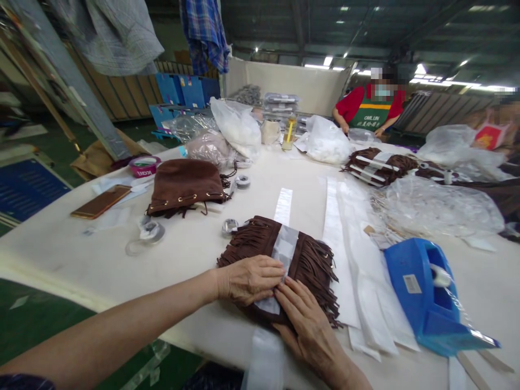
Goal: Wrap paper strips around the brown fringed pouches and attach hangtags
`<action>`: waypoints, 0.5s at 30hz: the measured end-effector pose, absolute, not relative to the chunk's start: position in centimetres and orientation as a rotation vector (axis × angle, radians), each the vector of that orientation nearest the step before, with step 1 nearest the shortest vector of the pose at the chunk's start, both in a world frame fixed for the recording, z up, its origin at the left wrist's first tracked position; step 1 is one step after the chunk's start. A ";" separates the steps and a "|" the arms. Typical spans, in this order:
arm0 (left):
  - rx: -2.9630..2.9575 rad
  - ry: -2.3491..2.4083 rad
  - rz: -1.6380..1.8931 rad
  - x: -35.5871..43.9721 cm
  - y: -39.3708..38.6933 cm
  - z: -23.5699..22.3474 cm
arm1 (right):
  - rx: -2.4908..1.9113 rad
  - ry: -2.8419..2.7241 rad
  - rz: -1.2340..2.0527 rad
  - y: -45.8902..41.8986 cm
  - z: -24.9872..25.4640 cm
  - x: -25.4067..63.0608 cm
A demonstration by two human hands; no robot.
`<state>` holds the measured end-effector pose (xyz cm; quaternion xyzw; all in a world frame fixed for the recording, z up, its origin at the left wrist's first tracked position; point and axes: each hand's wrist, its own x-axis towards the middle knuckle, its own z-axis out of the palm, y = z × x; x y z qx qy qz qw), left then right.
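A dark brown fringed bag (314,260) lies flat in front of me, with a pale translucent strip (285,242) across its middle. My left hand (252,279) rests on the bag and the strip, fingers stretched out and pressed flat. Close beside it, my right hand (303,322) lies on the bag's near part, its fingers extended and the fingertips touching the strip. The thumb side of the right hand is partly out of sight. A white strip (283,206) sticks out beyond the bag's far edge, and another translucent strip (266,357) hangs toward me at the near edge.
On the white table (195,244) sit a brown drawstring bag (184,181), a phone (101,201), a tape roll (145,166) and a blue tape dispenser (422,292). White sheets (361,271) lie at right, plastic bags (447,203) behind. A person (371,105) stands across the table.
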<state>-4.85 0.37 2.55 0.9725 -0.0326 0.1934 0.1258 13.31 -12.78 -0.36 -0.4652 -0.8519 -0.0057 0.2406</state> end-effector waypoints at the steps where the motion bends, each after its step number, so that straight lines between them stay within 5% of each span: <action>1: 2.844 -0.091 0.517 -5.1 0.1 2.7 | -1.273 -2.346 -0.009 -12.7 -0.3 13.4; 15: 3.060 -0.085 0.050 -6.8 -1.5 2.7 | -1.267 -2.340 0.042 -12.4 -0.1 13.8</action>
